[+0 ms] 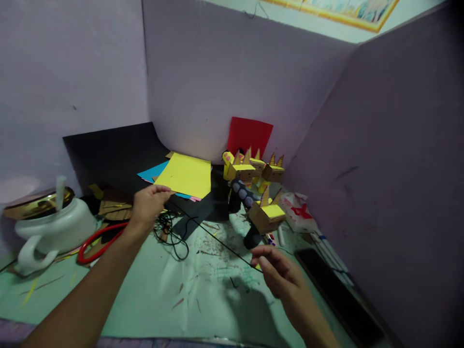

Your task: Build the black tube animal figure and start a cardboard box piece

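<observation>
A thin black cord runs taut and slanting between my two hands. My left hand pinches its upper end in front of the yellow paper. Lower down and to the right, my right hand has its fingers closed around the other end. A loose tangle of black cord lies on the table under my left hand. Just beyond my right hand stands a cardboard figure with a box head, yellow top, pointed horns and a dark spotted body. Similar yellow-legged figures stand behind it.
Yellow paper lies over blue and pink sheets on black card. Red card leans on the wall. At left are a white pot and red-handled scissors. A dark phone-like slab lies at right. Paper scraps litter the green tabletop.
</observation>
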A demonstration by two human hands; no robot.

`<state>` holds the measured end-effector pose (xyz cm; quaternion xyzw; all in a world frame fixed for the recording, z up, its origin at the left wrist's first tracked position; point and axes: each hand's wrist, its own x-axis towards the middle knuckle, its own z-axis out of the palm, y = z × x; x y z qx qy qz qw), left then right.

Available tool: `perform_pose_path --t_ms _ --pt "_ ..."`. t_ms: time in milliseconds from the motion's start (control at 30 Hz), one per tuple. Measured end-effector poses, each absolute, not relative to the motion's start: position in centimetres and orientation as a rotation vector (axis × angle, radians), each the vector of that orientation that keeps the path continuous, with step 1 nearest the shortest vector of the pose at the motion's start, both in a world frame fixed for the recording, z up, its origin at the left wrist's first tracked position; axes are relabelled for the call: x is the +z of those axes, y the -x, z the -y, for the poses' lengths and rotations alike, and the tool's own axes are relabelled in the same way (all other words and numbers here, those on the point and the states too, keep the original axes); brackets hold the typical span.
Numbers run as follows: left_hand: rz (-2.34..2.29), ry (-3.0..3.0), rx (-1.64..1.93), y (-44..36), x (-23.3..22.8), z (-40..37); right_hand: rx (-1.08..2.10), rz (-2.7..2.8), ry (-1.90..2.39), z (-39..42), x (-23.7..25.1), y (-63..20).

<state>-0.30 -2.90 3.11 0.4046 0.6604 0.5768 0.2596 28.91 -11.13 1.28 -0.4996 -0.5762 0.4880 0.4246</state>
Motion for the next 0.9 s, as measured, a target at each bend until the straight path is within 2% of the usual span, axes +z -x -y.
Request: perform_pose_path --t_ms 200,367,467,633,733,900 --pt "-2.125 -1.243 1.593 2.8 2.6 2.6 1.427 1.605 1.303 12.1 2.1 -30.9" --pt "-2.362 -1.514 1.554 1.3 3.8 4.2 1.854 1.342 1.128 10.3 2.6 -27.5" --pt "-2.012 -1.711 1.412 -2.5 4.5 6.0 2.063 1.196 1.032 8.3 2.0 -24.6" --pt "-1.200 -1.870 0.660 -7.2 3.3 7.8 2.276 1.000 0.913 6.0 -0.1 -22.0" --pt "-1.250 -1.854 0.554 -6.9 2.3 7.2 2.420 0.862 0.897 5.9 -0.8 -22.1" --pt "-1.409 -1.758 0.621 -5.3 2.2 6.3 2.494 0.735 0.880 6.2 -0.5 -22.8"
